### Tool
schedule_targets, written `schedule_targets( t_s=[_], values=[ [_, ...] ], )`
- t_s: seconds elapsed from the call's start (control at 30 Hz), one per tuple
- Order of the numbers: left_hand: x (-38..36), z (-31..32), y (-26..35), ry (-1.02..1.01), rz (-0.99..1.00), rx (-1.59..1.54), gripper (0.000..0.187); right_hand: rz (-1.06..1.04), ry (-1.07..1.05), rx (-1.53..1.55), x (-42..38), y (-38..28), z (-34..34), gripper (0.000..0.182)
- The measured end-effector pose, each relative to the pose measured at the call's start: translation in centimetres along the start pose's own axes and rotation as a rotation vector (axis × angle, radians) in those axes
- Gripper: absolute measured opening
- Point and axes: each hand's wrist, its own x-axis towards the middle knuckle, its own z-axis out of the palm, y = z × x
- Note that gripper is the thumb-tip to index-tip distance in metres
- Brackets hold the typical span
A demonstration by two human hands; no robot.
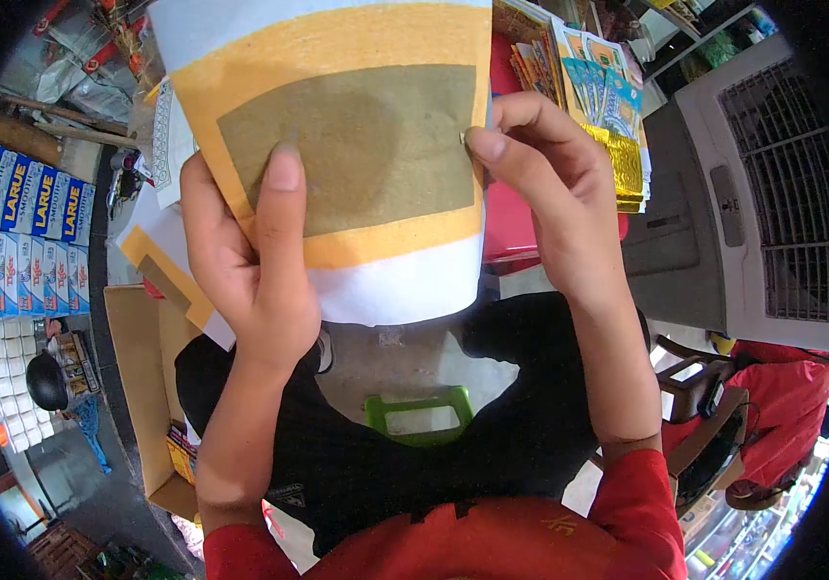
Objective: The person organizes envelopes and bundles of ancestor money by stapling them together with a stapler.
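A large white sheet of joss paper (385, 145), with an orange band around a dull olive-gold block, is held up before me. My left hand (255, 251) grips its left side, thumb flat on the front and fingers behind. At the right edge my right hand (559, 184) pinches the sheet between thumb and bent forefinger. A tiny pale fleck shows at the right thumb tip. Below my left hand lies another joss paper sheet (173, 273) with a similar orange border. The backs of the held sheet and the fingers behind it are hidden.
A cardboard box (134, 338) stands at left, a green plastic stool (419, 440) between my legs. Behind my right hand are a pink-red surface (516, 217), gold paper packs (624, 166) and printed notes (608, 92). Blue cartons (23, 193) sit far left; a grey air cooler (753, 193) stands right.
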Motion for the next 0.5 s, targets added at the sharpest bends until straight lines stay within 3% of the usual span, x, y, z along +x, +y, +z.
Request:
schedule_targets(
  t_s=[0.4, 0.5],
  values=[
    [0.00, 0.14, -0.20, -0.024, 0.004, -0.030, 0.026, -0.080, -0.017, -0.184, 0.11, 0.21, -0.05, 0.018],
    [0.09, 0.25, -0.06, -0.023, -0.009, -0.025, 0.026, 0.010, 0.027, -0.008, 0.03, -0.17, 0.58, 0.023]
  ],
)
